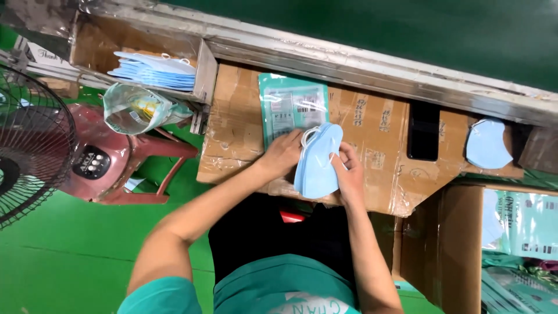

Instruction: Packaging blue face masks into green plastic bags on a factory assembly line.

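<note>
Both my hands hold a stack of light blue folded face masks with white ear loops, over a cardboard-covered work surface. My left hand grips the stack's left side. My right hand closes on its right edge. Just beyond the masks lies a teal plastic pouch, flat on the cardboard, its lower part hidden under the masks.
A cardboard box at upper left holds more blue masks. A single blue mask and a black phone lie to the right. An open carton with teal pouches stands at lower right. A fan and red stool stand at left.
</note>
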